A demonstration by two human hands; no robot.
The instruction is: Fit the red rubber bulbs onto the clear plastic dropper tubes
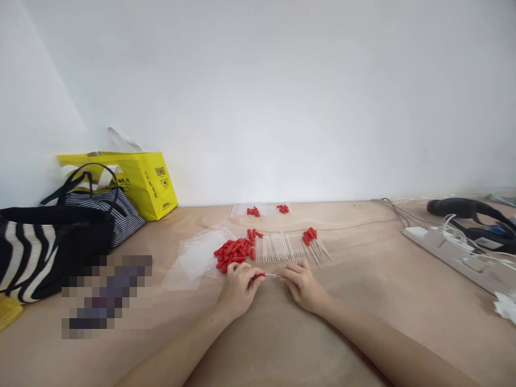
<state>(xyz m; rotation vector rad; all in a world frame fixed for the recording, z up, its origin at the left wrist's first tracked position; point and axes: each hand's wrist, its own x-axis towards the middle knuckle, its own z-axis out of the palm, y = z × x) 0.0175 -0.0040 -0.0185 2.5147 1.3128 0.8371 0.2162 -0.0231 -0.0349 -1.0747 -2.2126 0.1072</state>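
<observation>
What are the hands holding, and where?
A small dropper: the left hand pinches its red cap end, the right hand its clear tube end.

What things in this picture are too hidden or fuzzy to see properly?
- Head view: a pixelated patch blanks out whatever lies beside the striped bag.
- The dropper between the left hand and right hand is too small to show detail; fingers cover its ends.
- The yellow bag has print too small to read.
- The power strip is cut off by the right edge.
</observation>
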